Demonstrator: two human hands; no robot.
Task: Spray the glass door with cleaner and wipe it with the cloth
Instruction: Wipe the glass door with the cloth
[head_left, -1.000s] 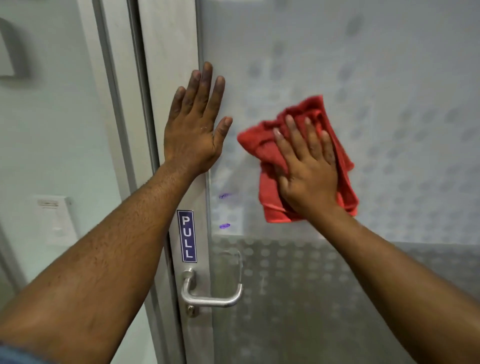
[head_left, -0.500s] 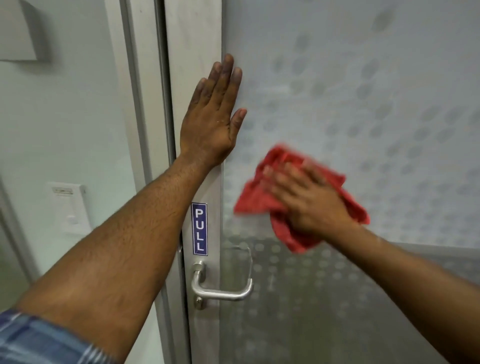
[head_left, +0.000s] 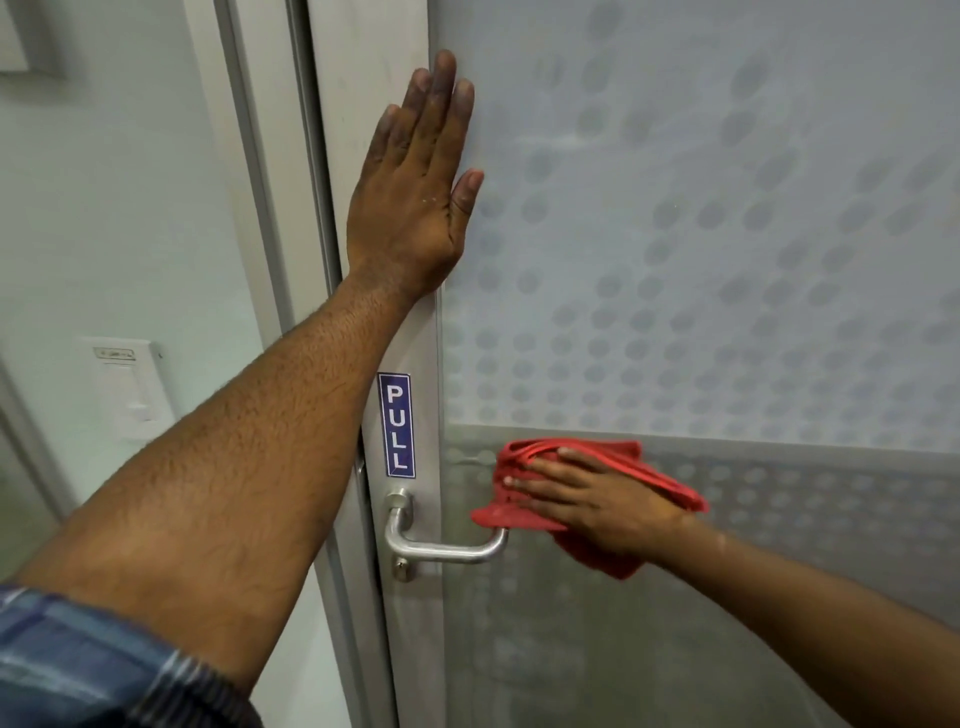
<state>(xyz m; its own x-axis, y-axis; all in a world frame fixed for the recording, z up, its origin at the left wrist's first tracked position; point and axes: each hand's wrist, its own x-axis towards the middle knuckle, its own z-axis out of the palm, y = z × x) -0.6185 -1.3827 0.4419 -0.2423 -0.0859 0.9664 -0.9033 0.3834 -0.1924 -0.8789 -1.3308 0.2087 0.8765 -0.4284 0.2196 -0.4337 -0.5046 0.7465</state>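
The frosted glass door (head_left: 701, 249) with a dotted pattern fills the right side of the view. My left hand (head_left: 415, 187) lies flat and open on the door's metal stile, at the glass edge, fingers pointing up. My right hand (head_left: 597, 499) presses a crumpled red cloth (head_left: 524, 457) flat against the glass, just below the horizontal band and right beside the tip of the lever handle. No spray bottle is in view.
A silver lever handle (head_left: 441, 551) sticks out below a blue PULL sticker (head_left: 397, 426) on the stile. Left of the door frame (head_left: 260, 156) is a pale wall with a white switch plate (head_left: 130, 389).
My right hand has wiped the red cloth downward, from the upper dotted glass to the level of the handle. My left hand has stayed flat on the stile.
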